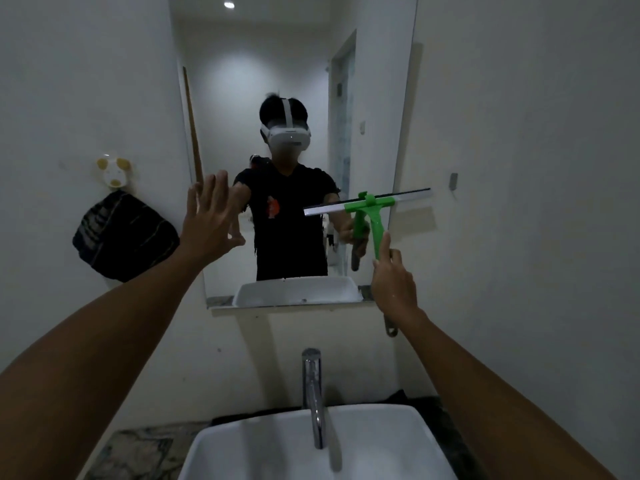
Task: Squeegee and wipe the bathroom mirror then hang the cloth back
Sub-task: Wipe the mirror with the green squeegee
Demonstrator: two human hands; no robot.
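The tall bathroom mirror (298,64) hangs on the white wall above the sink. My right hand (393,282) grips the handle of a green squeegee (375,220), whose white blade lies almost level against the mirror's lower right part and sticks out past its right edge. My left hand (211,216) is raised with fingers spread, flat at the mirror's lower left edge. A dark striped cloth (121,237) hangs from a small hook (113,171) on the wall left of the mirror.
A white basin (242,445) with a chrome tap (313,393) sits directly below, on a marbled counter (138,452). A narrow ledge (287,308) runs under the mirror. A small grey hook (453,180) is on the right wall.
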